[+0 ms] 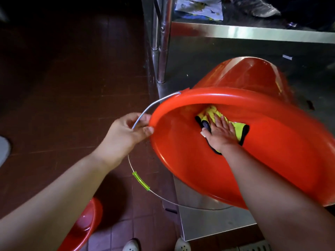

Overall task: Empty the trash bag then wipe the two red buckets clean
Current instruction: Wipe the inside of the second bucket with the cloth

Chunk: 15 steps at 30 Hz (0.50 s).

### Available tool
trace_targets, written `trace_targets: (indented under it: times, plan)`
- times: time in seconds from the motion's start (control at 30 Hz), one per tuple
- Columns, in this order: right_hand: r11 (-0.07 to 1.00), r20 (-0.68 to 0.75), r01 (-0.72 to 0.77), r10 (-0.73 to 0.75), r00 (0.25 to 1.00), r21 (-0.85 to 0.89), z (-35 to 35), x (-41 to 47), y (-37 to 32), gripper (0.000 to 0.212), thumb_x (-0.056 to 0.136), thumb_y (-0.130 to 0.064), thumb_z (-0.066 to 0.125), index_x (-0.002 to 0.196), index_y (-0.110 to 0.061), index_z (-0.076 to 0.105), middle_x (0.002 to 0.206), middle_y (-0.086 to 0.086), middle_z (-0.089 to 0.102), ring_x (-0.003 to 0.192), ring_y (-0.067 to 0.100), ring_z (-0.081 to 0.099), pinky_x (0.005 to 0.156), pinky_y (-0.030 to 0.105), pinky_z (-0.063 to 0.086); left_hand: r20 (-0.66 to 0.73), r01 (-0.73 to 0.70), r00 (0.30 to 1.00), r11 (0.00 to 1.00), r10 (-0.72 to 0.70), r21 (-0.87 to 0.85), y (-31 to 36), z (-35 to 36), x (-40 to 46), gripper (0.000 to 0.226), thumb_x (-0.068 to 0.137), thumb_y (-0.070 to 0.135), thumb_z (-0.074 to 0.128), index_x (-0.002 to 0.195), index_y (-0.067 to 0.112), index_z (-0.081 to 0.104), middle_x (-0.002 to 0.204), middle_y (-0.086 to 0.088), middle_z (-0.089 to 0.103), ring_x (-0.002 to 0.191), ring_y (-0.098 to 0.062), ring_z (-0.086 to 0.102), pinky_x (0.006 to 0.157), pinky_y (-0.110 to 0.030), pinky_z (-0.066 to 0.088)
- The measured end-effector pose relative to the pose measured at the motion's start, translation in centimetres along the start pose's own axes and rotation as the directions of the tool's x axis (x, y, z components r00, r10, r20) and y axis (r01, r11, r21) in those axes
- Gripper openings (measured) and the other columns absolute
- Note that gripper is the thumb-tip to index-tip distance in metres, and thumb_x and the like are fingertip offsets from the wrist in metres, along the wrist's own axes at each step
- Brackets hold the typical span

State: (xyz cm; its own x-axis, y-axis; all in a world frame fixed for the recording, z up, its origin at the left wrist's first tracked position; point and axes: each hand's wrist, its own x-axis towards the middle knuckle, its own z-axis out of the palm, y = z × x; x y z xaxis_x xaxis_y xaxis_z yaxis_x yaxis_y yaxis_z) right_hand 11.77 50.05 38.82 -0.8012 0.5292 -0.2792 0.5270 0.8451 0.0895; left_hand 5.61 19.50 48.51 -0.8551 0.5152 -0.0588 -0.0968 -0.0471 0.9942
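Steel bench (253, 32) is carrying the tilted red bucket (253, 98); left hand (125, 133) is gripping its rim, right hand (220, 132), flat, is pressing the yellow cloth (237, 130) inside. Wiping step; next, probably the bucket wall beyond the grip.

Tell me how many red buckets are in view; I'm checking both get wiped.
2: one red plastic bucket tilted on the steel table, one red bucket on the floor at lower left, partly cut off.

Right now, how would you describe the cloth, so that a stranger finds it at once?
Look at the big red bucket tilted on the steel table. Inside it, the right hand presses flat on the cloth against the wall. It is the only bright yellow thing there, with a dark edge.
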Motion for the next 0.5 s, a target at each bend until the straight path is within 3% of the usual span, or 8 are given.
trace_targets:
  times: [0.1, 0.27, 0.43, 0.5]
  plan:
    - [0.998, 0.007, -0.019, 0.019, 1.000, 0.052, -0.1, -0.9, -0.8, 0.061, 0.096, -0.055, 0.017, 0.150, -0.030, 0.006, 0.159, -0.006, -0.007, 0.146, 0.018, -0.007, 0.116, 0.039, -0.004, -0.042, 0.070, 0.996, 0.993, -0.074, -0.096, -3.6, 0.5, -2.7, 0.025, 0.077, 0.000, 0.066, 0.096, 0.016, 0.068, 0.092, 0.006, 0.074, 0.088, -0.004, 0.067, 0.077, -0.015, 0.050]
    - [0.984, -0.079, 0.029, -0.015, 0.997, 0.176, 0.8, -5.3, -5.1, 0.062, 0.096, -0.053, 0.026, 0.150, -0.025, 0.017, 0.159, 0.001, -0.001, 0.146, 0.020, -0.001, 0.116, 0.040, -0.001, -0.120, 0.174, 0.975, 0.978, -0.188, -0.118, -5.8, 1.5, -3.2, 0.010, 0.084, 0.001, 0.061, 0.087, 0.009, 0.067, 0.083, -0.002, 0.072, 0.086, -0.020, 0.065, 0.089, -0.036, 0.052]
    - [0.939, -0.273, 0.274, -0.214, 0.938, 0.207, 2.4, -13.1, -9.7, 0.067, 0.090, -0.050, 0.029, 0.145, -0.012, 0.033, 0.156, 0.013, 0.015, 0.144, 0.029, 0.017, 0.116, 0.045, 0.014, -0.114, 0.056, 0.992, 0.998, -0.054, 0.013, -4.9, 1.5, -2.5, 0.012, 0.084, -0.001, 0.062, 0.088, 0.009, 0.065, 0.072, 0.006, 0.069, 0.071, -0.005, 0.063, 0.068, -0.016, 0.051]
    - [0.913, -0.284, 0.342, -0.275, 0.918, 0.222, 2.9, -14.5, -9.8, 0.069, 0.089, -0.050, 0.025, 0.150, -0.021, 0.008, 0.158, 0.008, 0.003, 0.145, 0.024, 0.007, 0.117, 0.041, 0.008, -0.122, 0.040, 0.992, 0.996, -0.030, 0.075, -4.2, 1.6, -2.3, 0.013, 0.083, -0.001, 0.064, 0.090, 0.010, 0.066, 0.075, 0.007, 0.069, 0.070, 0.000, 0.063, 0.067, -0.012, 0.049]
